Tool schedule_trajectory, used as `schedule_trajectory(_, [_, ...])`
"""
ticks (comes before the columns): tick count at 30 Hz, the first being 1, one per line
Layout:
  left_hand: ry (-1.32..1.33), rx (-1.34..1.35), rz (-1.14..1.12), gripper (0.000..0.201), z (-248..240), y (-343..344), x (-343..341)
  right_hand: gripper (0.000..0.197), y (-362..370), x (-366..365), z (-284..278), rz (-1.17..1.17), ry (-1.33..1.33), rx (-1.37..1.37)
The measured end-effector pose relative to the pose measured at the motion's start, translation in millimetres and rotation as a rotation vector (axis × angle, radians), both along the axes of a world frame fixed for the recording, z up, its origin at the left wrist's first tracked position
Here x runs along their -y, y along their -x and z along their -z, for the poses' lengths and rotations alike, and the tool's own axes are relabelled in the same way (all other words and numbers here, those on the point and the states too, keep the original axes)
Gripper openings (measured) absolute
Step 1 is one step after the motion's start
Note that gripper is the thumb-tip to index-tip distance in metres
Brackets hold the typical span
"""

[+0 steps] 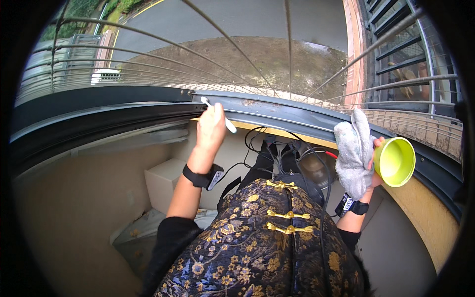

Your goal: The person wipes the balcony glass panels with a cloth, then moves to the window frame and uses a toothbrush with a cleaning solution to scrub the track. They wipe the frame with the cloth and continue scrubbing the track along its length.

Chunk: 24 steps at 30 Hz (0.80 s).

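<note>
My left hand is closed round a white toothbrush. Its head points away from me, down at the dark grey window track, close to the end of the black sash frame. Over on the right, my right hand grips a lime-green cup, tilted so that its open mouth faces me. A grey cloth is bunched in the same hand, draped beside the cup. The cup and cloth hide most of those fingers. Whether the bristles touch the track I cannot tell.
Metal security bars curve outside the window, above a paved yard far below. Black cables hang by my legs under the yellowish sill edge. A white box stands low on the left, and a round metal lid-like thing lies below.
</note>
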<state>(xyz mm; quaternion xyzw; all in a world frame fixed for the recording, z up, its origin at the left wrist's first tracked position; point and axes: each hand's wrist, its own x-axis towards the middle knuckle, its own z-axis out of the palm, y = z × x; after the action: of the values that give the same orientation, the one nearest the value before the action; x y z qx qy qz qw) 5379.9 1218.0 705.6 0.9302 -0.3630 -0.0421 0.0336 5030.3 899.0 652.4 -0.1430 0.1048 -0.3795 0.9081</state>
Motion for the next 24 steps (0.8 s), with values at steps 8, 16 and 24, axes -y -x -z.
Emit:
schedule_trajectory(8, [0.355,-0.159,0.345,0.017,-1.3,64.9,30.7,0.07,-1.1,-0.4,3.4,0.018,0.038,-0.072])
schedule_trajectory(16, [0.157,0.099,0.101,0.012,-1.3,36.5,18.0,0.075,3.3,2.3,10.2,-0.006,0.047,-0.09])
schedule_trajectory(24, [0.289,0.019,0.301,0.016,17.5,89.5,62.4,0.073,1.8,0.8,11.4,0.008,0.085,-0.111])
